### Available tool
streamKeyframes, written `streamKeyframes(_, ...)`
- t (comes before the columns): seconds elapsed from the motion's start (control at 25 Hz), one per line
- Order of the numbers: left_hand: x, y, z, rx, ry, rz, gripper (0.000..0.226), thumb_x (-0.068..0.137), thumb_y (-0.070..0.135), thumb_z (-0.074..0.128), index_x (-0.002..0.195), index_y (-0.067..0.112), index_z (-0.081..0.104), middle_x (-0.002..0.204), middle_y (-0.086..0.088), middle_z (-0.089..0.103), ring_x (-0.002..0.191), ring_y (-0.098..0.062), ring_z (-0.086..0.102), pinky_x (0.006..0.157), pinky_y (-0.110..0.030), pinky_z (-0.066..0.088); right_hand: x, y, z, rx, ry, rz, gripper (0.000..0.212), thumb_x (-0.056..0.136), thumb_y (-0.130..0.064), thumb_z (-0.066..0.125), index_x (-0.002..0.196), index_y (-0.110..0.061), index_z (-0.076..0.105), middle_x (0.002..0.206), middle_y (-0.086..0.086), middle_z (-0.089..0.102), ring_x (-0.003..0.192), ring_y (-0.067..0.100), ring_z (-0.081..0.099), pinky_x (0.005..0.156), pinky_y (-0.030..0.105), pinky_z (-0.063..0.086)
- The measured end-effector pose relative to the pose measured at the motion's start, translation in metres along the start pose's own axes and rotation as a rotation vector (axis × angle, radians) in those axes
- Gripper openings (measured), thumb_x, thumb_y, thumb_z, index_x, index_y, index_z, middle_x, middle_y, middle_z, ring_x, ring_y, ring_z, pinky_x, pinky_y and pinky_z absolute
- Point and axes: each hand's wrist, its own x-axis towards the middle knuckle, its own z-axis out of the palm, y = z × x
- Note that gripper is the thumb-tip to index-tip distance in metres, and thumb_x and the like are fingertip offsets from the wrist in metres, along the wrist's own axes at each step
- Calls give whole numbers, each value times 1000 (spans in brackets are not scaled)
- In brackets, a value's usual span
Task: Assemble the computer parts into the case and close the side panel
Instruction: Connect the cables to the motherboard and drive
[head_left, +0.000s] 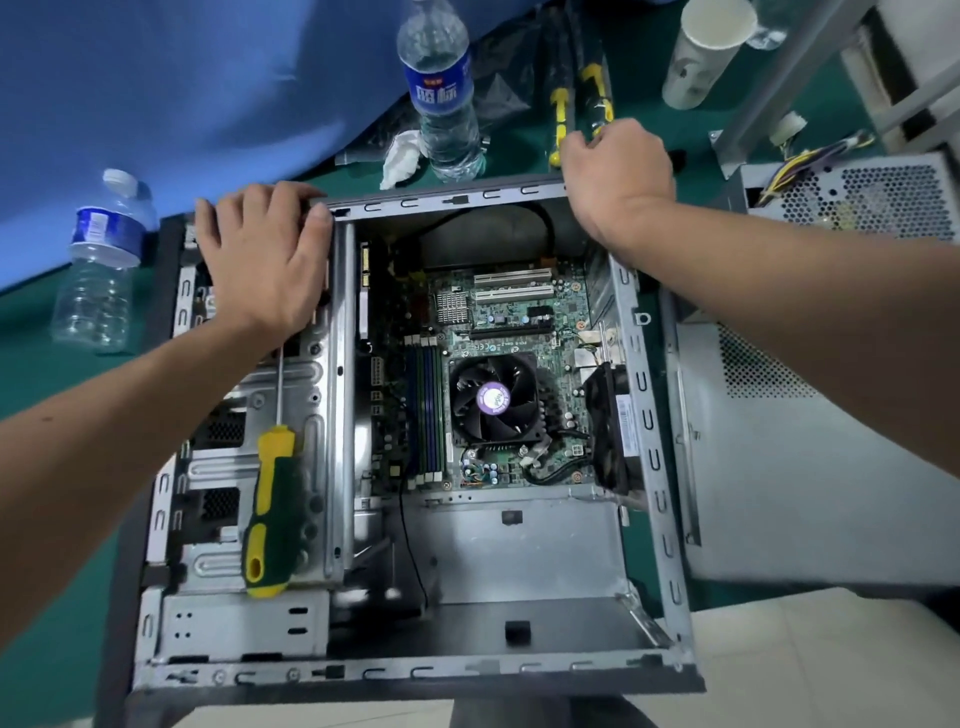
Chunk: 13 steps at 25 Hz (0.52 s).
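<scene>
The case (649, 431) lies on its side on the green mat (31, 332), open face up, directly under both your arms. Your left hand (265, 260) sits at its far left corner, over the drive cage (291, 415). Your right hand (615, 171) sits at the far right corner, on the top rail.

Case: bare grey steel frame, slotted rails all round, side panel off. Motherboard (519, 322) is mounted flat inside, green, with white expansion slots toward the far edge. CPU fan (493, 397) is black with a purple centre sticker. Memory sticks (428, 410) stand in a row just left of the fan. A black rear fan (613, 426) sits against the right wall. The near bay is bare metal.

A screwdriver (270, 509), green and yellow handle, rests on the drive cage with its shaft running up beneath your left wrist.

Left hand: fingers spread and nearly straight, palm down, pressing flat on the cage top; thumb tip touches the frame corner. It holds nothing.

Right hand: fingers curl over the far rail corner, gripping the case edge; the fingertips are hidden behind the rail.

Beside the case at right lies the grey side panel (779, 467), perforated near its far end. The power supply (857, 197), with loose wires, sits beyond it, apart from the case.
</scene>
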Motion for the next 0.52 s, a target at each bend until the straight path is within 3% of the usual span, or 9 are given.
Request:
streamKeyframes(0.16, -1, 0, 2, 48, -21, 18, 43, 102, 41, 27, 125, 15, 51, 128, -16, 49, 129, -35, 34, 117, -53, 4, -6, -2, -9, -101, 21, -138, 25, 98, -33, 38, 91, -15, 55, 100, 9, 61, 94, 29, 53, 72, 35, 38)
streamKeyframes(0.24, -1, 0, 1, 47, -26, 21, 42, 102, 41, 27, 126, 15, 50, 128, -15, 49, 130, -35, 34, 117, -53, 3, -23, -7, -17, -216, 115, -454, 26, 98, -27, 40, 106, -10, 58, 111, 11, 59, 107, 29, 49, 85, 39, 40)
streamKeyframes(0.28, -1, -1, 1, 47, -28, 20, 42, 102, 41, 27, 126, 15, 50, 128, -15, 49, 130, -35, 33, 117, -53, 3, -35, -9, -19, -215, 124, -654, 26, 97, -24, 41, 105, -8, 59, 108, 12, 59, 105, 28, 50, 86, 39, 42)
streamKeyframes(0.32, 0, -1, 2, 48, -27, 21, 42, 102, 41, 27, 126, 15, 50, 128, -14, 48, 130, -35, 33, 117, -53, 3, -51, -10, -18, -200, 38, -834, 24, 94, -21, 41, 100, -6, 60, 101, 11, 60, 98, 26, 52, 82, 39, 46)
streamKeyframes(0.4, 0, -2, 3, 56, -22, 23, 41, 103, 40, 27, 126, 15, 50, 128, -14, 48, 130, -34, 33, 117, -53, 2, -88, -11, -4, -315, -319, -1124, 22, 92, -15, 41, 97, -7, 60, 94, 8, 60, 90, 23, 53, 77, 40, 49)
streamKeyframes(0.44, -1, -2, 2, 56, -21, 24, 40, 103, 40, 28, 126, 15, 50, 128, -14, 48, 130, -35, 34, 117, -53, 2, -102, -11, 11, -434, -485, -1211, 21, 95, -14, 40, 103, -9, 59, 99, 7, 58, 94, 23, 51, 81, 40, 49)
streamKeyframes(0.52, 0, 0, 2, 51, -19, 27, 40, 104, 39, 28, 126, 15, 50, 127, -15, 48, 129, -35, 34, 117, -53, 3, -115, -13, 41, -582, -649, -1233, 24, 102, -19, 37, 119, -10, 53, 114, 6, 53, 106, 23, 47, 92, 38, 46)
